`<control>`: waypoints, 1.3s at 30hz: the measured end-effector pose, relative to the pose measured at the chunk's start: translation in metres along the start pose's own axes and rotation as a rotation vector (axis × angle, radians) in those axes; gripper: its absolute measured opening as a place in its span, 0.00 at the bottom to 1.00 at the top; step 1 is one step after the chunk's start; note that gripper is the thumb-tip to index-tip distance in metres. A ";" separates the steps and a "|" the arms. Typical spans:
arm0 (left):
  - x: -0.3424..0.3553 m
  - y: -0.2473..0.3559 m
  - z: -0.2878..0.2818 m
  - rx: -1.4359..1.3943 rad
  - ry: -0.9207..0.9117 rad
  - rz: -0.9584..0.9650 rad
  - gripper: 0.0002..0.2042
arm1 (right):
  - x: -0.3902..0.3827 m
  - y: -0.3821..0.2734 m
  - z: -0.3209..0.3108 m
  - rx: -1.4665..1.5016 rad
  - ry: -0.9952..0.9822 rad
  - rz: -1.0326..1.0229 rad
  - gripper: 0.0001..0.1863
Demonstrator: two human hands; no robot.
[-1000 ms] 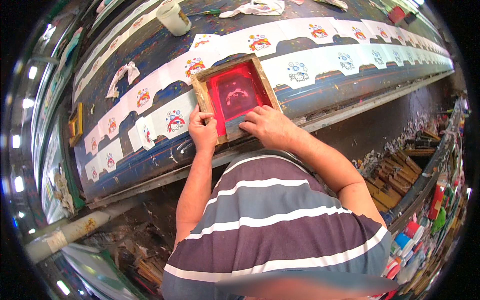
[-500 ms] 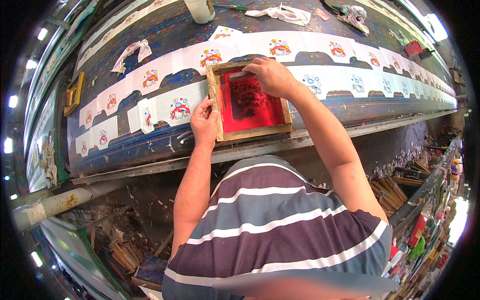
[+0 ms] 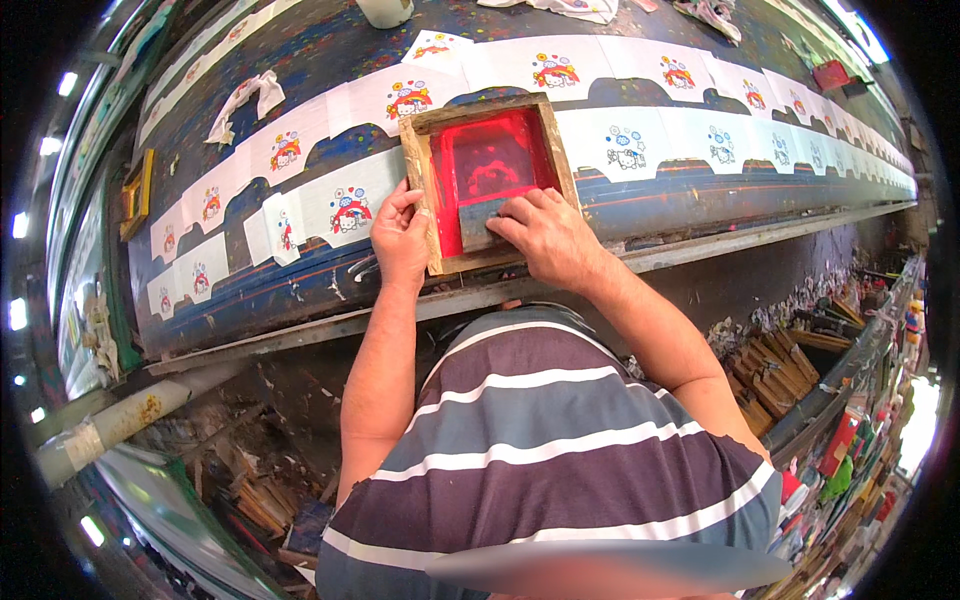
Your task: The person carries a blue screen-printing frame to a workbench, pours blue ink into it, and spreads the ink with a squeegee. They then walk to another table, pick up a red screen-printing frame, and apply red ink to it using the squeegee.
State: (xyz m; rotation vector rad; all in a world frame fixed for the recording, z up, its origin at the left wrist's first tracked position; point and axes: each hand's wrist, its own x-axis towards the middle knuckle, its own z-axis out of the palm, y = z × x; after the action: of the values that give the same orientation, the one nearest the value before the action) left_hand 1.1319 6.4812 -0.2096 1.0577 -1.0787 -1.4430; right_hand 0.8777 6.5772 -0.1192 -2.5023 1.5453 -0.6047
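A wooden-framed printing screen with red ink on its mesh lies on the long table. My left hand grips the left side of its frame, thumb and fingers closed round the wood. Inside the frame my right hand holds a flat grey squeegee against the mesh, close to the near edge. Ahead of it the mesh shows a paler pink motif. To the left lies a white piece with a coloured print; on the right, a piece with only blue and black print. What lies under the screen is hidden.
Rows of printed white pieces run along the dark, paint-flecked table. A crumpled rag and a small yellow frame sit at left, a white tub at the back. A metal rail edges the table's near side.
My right hand has drawn the squeegee from the far end of the screen to the near end. The dark ink patch on the mesh has given way to a paler motif. My left hand keeps its grip.
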 end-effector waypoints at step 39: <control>0.153 0.126 -0.370 1.305 -0.237 -0.060 0.16 | 0.061 -0.175 0.014 0.108 0.354 -0.054 0.15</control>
State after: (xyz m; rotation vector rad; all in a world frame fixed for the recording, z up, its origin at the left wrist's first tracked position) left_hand 1.5009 6.2825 -0.1791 1.7983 -2.2827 -0.7921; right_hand 1.0517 6.6029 -0.0598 -2.4603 1.5026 -1.1594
